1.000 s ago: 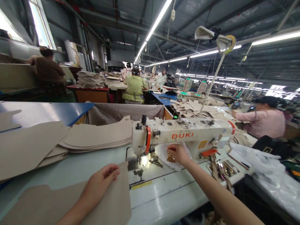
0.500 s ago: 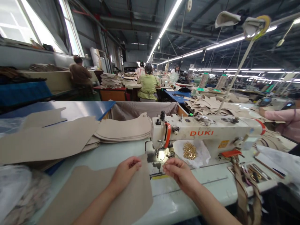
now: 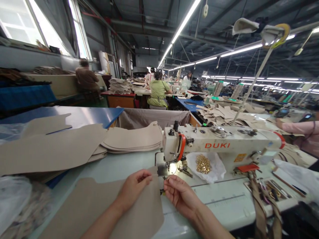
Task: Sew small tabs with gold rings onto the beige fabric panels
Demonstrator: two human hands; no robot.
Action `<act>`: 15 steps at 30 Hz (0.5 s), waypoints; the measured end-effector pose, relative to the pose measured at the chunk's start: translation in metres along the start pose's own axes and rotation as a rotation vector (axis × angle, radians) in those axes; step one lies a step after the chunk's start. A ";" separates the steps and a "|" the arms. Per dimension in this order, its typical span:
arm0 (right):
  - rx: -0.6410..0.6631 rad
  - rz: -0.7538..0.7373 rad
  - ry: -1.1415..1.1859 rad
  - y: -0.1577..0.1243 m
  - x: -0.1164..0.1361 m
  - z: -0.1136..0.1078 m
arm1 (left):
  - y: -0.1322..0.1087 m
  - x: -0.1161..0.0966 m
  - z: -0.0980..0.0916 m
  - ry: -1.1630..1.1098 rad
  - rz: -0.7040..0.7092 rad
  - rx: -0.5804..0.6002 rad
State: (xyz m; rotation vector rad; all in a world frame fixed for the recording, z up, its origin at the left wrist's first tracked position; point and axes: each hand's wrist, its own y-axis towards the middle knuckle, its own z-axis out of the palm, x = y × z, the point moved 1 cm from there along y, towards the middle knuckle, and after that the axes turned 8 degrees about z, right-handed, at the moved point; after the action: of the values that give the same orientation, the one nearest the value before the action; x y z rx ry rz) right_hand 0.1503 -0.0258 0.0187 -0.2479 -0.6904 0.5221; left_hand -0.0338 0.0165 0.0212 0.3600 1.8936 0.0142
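Curled over the top end of a beige sheet-material panel is my left hand, closed with thumb against fingers; what lies between them is hidden. Just right of the panel's edge, my right hand is pinched closed in front of the needle area. Whatever its fingertips hold is too small to make out. Behind both hands stands a white sewing machine with its lamp lit. A heap of small gold metal fittings lies on a white sheet under the machine's arm.
Stacked beige panels lie left of the machine, beside a larger panel. At right are a tool tray and hanging straps. A co-worker's pink sleeve shows at far right; another person sits ahead.
My right hand has moved left and slightly down, closer to my left hand and the panel's edge. My left hand stays on the panel. The view has shifted slightly.
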 end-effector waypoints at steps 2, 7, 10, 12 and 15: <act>-0.065 -0.034 -0.030 0.008 -0.003 0.000 | 0.000 0.001 0.000 -0.003 0.012 0.006; -0.167 -0.174 -0.087 0.033 -0.014 0.006 | -0.002 0.003 0.002 -0.003 0.017 0.031; -0.189 -0.244 -0.116 0.044 -0.019 0.012 | -0.002 0.002 0.002 -0.028 0.016 0.036; -0.173 -0.254 -0.142 0.048 -0.022 0.014 | -0.001 0.002 0.002 -0.046 0.009 0.021; -0.148 -0.233 -0.162 0.052 -0.024 0.014 | 0.001 0.001 0.001 -0.086 0.000 -0.004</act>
State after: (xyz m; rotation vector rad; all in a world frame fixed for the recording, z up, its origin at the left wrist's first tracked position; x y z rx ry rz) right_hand 0.1059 0.0063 -0.0039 -0.2615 -0.9053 0.2702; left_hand -0.0331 0.0171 0.0202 0.3524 1.8088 0.0024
